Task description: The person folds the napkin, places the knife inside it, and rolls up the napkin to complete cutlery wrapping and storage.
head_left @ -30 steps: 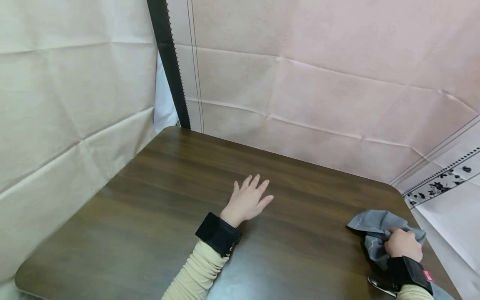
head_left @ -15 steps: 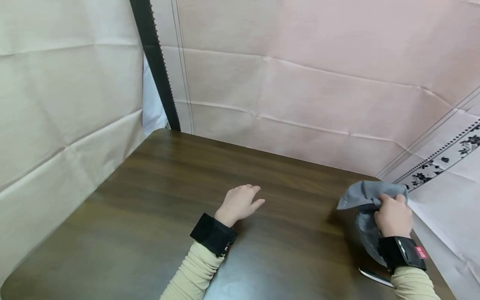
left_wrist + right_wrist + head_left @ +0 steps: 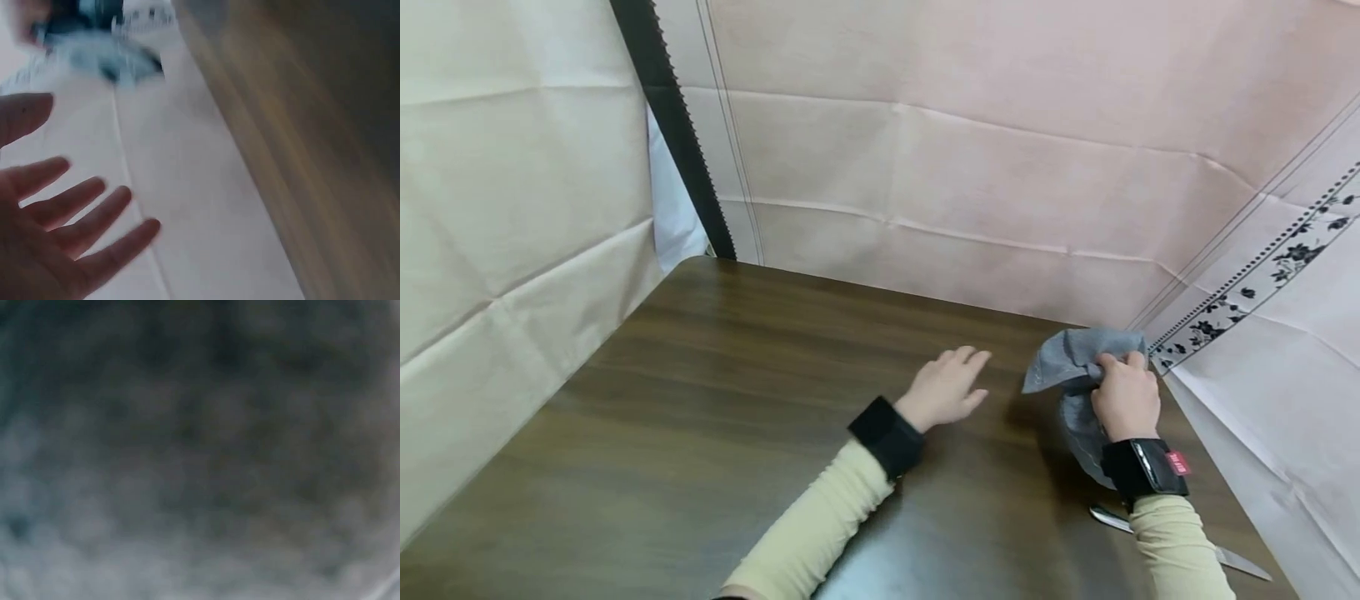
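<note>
My right hand [image 3: 1126,402] grips a crumpled blue-grey cloth [image 3: 1062,360] above the right end of the table, and part of the cloth hangs below the fist. Blurred cloth fills the right wrist view, so the grip is hidden there. To its left, my left hand [image 3: 946,388] hovers over the table with nothing in it. The left wrist view shows that hand's fingers [image 3: 103,212] spread and relaxed, with the cloth [image 3: 106,57] blurred beyond. Under my right forearm lies a slim thing with a dark, shiny handle and a pointed metal blade [image 3: 1243,563]; its middle is hidden.
The brown wooden table [image 3: 715,417] has rounded corners. A pale creased fabric backdrop [image 3: 970,200] rises along its back and left sides. White fabric with a black floral border [image 3: 1247,292] hangs at the right edge.
My right hand has lifted the cloth and carried it away from me, exposing more of the bladed thing. My left hand has shifted right towards the cloth. The head view has turned rightward.
</note>
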`<state>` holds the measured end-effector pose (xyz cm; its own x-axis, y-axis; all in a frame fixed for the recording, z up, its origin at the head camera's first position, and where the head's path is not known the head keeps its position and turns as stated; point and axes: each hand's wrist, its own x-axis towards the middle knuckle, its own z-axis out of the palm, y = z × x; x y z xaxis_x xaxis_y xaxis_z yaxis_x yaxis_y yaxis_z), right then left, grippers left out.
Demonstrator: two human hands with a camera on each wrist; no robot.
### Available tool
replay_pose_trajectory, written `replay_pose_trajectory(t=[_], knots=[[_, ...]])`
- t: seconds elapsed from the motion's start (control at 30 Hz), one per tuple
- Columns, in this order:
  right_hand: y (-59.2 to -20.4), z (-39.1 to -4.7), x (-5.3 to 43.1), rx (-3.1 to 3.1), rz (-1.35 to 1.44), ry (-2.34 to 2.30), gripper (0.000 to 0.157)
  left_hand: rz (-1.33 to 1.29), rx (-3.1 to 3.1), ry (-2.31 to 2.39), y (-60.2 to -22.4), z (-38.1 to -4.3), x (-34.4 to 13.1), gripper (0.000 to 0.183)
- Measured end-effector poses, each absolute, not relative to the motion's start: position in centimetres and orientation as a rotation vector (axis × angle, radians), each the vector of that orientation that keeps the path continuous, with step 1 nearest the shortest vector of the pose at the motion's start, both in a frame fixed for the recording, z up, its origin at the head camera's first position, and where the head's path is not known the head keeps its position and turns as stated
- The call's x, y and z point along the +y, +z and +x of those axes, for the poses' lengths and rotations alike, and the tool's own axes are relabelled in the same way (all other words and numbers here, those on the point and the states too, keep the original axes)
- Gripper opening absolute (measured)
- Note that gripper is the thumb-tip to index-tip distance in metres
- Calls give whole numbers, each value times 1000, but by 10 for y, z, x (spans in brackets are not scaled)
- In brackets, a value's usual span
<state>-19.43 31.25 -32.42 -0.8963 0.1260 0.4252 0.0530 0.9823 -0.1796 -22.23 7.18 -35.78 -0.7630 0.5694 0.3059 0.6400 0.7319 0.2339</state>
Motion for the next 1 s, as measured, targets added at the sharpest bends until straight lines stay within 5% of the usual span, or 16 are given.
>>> replay_pose_trajectory(t=[0.4,1.0], knots=[[-322,-185,300,-2692,-130,265,41,-1104,-2795,-704,-353,-214,184,70],[-318,-190,260,-2595,125,341,32,-899,-2619,-745,-352,-216,147,38]])
